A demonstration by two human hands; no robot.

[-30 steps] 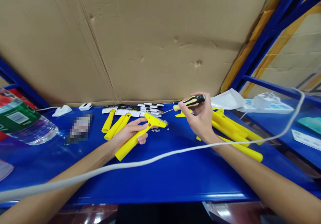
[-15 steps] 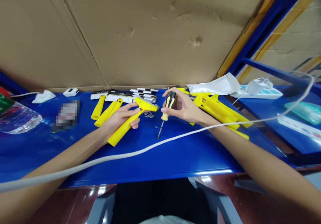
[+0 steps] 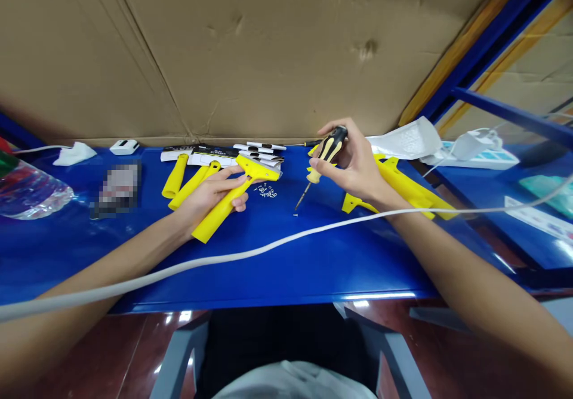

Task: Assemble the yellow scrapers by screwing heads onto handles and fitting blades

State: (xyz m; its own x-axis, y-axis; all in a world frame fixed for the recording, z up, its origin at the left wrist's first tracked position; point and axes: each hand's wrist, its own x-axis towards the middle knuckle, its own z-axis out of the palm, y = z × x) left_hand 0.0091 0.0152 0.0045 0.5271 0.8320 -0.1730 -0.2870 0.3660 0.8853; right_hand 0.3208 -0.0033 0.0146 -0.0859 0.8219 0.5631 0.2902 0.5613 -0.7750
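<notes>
My left hand (image 3: 213,193) is closed round a yellow scraper (image 3: 219,211), its wide head tilted up to the right. In my right hand (image 3: 353,163) is a screwdriver (image 3: 329,151) with a black and cream handle, shaft slanting down to the left. The screwdriver's tip is beside a small screw (image 3: 295,215) on the blue table; whether they touch I cannot tell. Several small screws and nuts (image 3: 267,191) lie in a loose pile just right of the scraper's head. Yellow scraper parts (image 3: 412,190) lie behind and under my right forearm.
Yellow handles (image 3: 176,177) and black-and-white packets (image 3: 210,155) lie left of centre at the back. A white cable (image 3: 250,257) crosses before my arms. A plastic bottle (image 3: 36,193) is at far left, a white power strip (image 3: 474,156) at right. Cardboard (image 3: 268,59) stands behind the table.
My right hand has moved up and to the right with the screwdriver, and its tip is now close to the small screw. My left hand still holds the scraper. The view has shifted slightly.
</notes>
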